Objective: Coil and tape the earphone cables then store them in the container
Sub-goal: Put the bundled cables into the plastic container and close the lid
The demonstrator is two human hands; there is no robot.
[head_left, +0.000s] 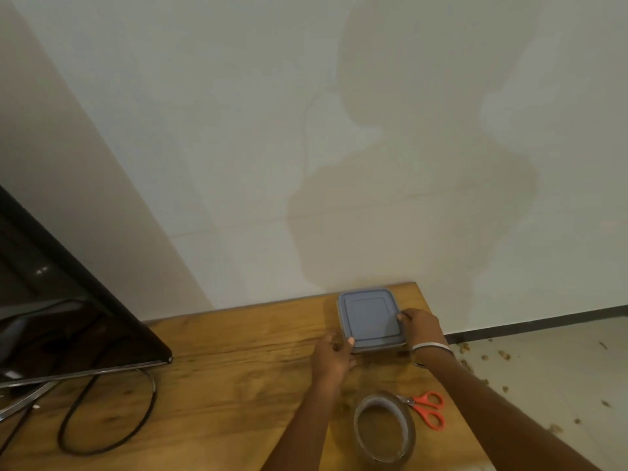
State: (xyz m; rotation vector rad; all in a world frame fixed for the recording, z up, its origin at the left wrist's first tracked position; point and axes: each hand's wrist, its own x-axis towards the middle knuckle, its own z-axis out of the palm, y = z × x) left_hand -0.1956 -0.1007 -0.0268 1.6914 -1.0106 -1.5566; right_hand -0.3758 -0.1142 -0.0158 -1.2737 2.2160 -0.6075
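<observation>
A square container with a blue-grey lid [369,317] sits on the wooden table [238,368] near its far right corner, against the wall. My left hand [334,355] grips the container's near left corner, thumb on the lid. My right hand [419,326] holds its right edge, fingers over the lid rim. A roll of clear tape [384,426] stands on the table close to me. No earphone cables are visible; the container's inside is hidden by the lid.
Red-handled scissors [426,407] lie right of the tape. A dark monitor [68,300] stands at the left with a black cable loop [112,413] in front of it. The table's right edge drops to a floor strewn with debris [503,355].
</observation>
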